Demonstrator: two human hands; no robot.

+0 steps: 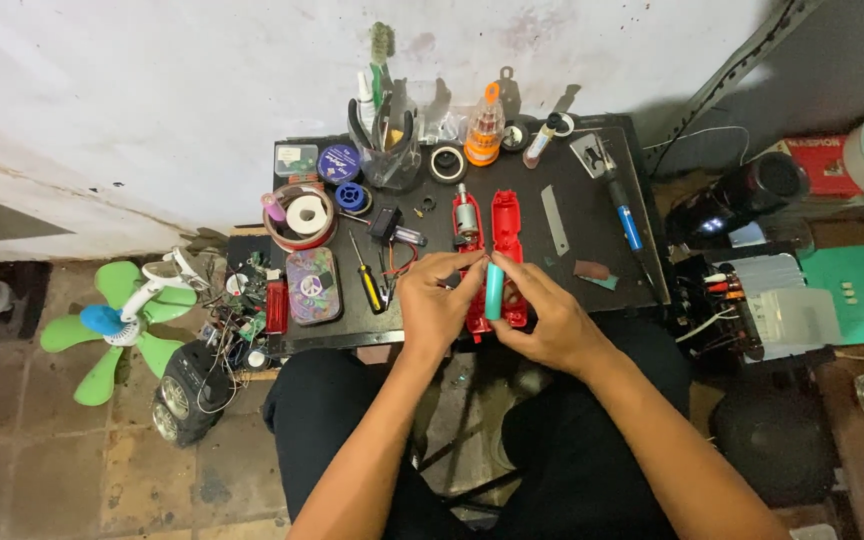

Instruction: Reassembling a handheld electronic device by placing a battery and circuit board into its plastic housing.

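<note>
Head view: teal battery (494,290) upright in frame, long axis running toward wall and back to body, parallel to red shell halves (505,245) on black table (572,235). Right hand (542,320) pinches battery from right side, fingers curled round lower end. Left hand (435,305) just beside on left, fingertips pressed on red shell (grip partly hidden). Right hand nearer battery. Yellow screwdriver (365,282) left of left hand, untouched.

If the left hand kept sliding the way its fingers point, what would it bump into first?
The left hand points up and right, fingertips already at the open red casing. It would probably press into that first, near the small grey motor on its left half. Height above the table is hard to judge.
</note>
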